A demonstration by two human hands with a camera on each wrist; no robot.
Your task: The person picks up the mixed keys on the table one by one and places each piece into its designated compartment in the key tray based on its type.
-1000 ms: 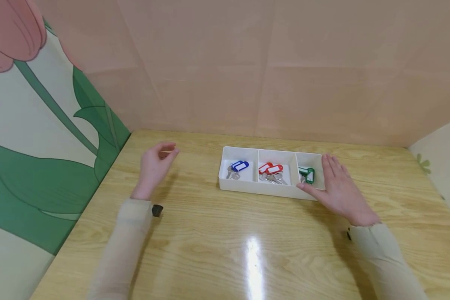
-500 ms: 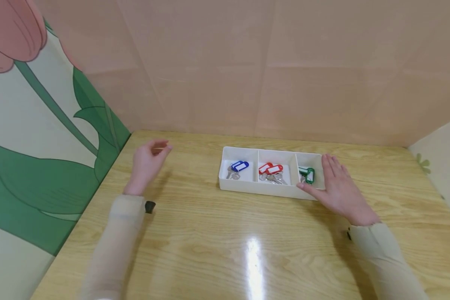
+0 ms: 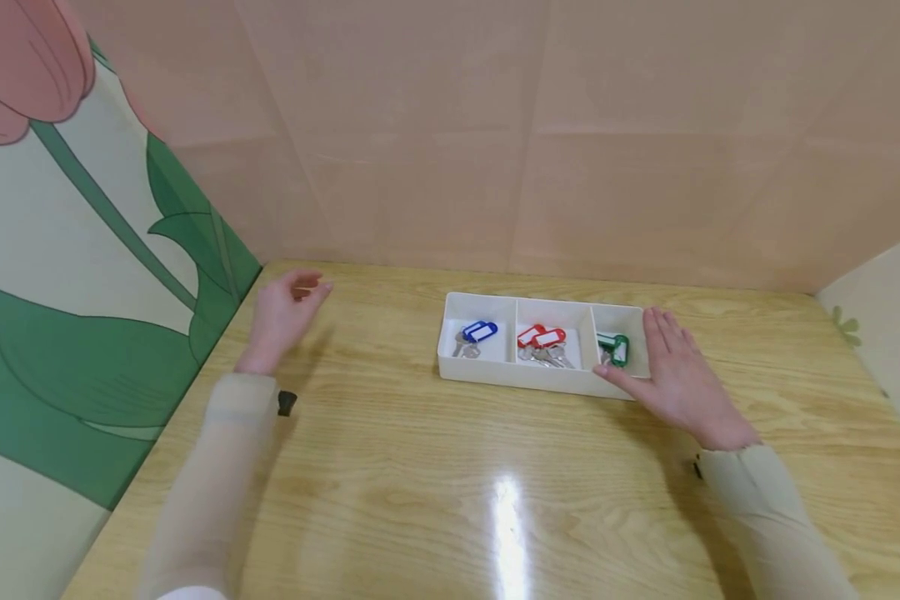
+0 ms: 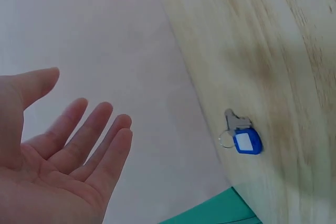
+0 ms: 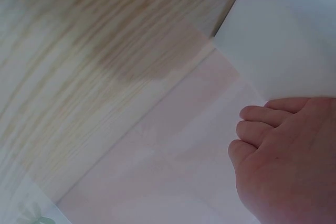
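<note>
A white three-compartment tray [image 3: 525,377] sits at the back of the table. Its left compartment holds keys with blue tags [image 3: 482,332], the middle one keys with red tags [image 3: 549,338], the right one keys with green tags [image 3: 620,351]. Straight fingers of my right hand [image 3: 682,387] lie along the tray's right end, the thumb at its front rim. Well to the left, my left hand [image 3: 277,321] hovers with loosely bent fingers and an empty palm. The left wrist view also shows a loose key with a blue tag [image 4: 248,141] on the table; the head view hides it.
The wooden table [image 3: 390,467] meets a pinkish backdrop [image 3: 420,167] right behind the tray. A wall with a tulip picture [image 3: 82,333] borders the left side, and a pale wall [image 3: 888,325] stands at the right.
My left hand has moved left and slightly away from me, farther from the tray. The right hand, the tray and the keys in it have stayed put.
</note>
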